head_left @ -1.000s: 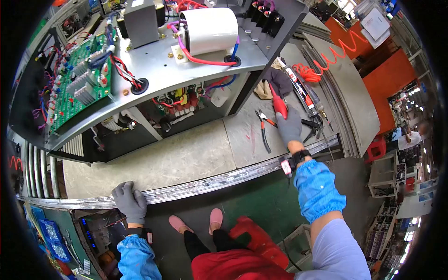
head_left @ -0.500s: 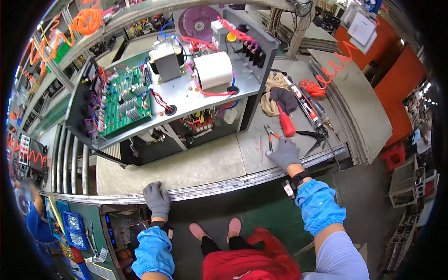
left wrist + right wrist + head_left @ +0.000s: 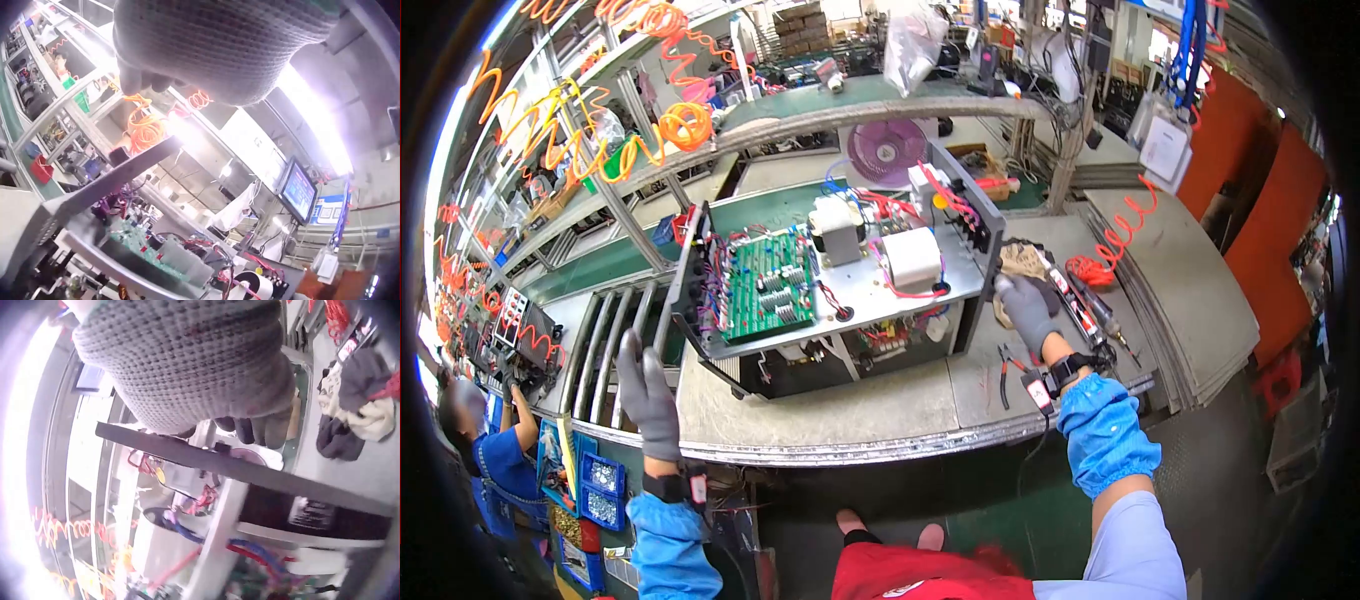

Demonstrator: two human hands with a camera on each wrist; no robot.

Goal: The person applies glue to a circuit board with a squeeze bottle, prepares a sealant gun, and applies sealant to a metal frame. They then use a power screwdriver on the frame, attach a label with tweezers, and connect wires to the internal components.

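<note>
Grey metal chassis (image 3: 870,299) between the left hand (image 3: 651,402) and right hand (image 3: 1030,314).

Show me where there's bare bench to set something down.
The worn grey benchtop between the open dark metal chassis and silvery front rail, left of the red-handled pliers. Crowded beyond and right of them: crumpled beige and dark rags, long tubular tools.

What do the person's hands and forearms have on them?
Both the left hand and right hand wear grey knitted gloves. Each wrist has a black strap with a small device bearing a white label with red marks. Bright blue sleeve covers, gathered at the ends, cover the forearms.
</note>
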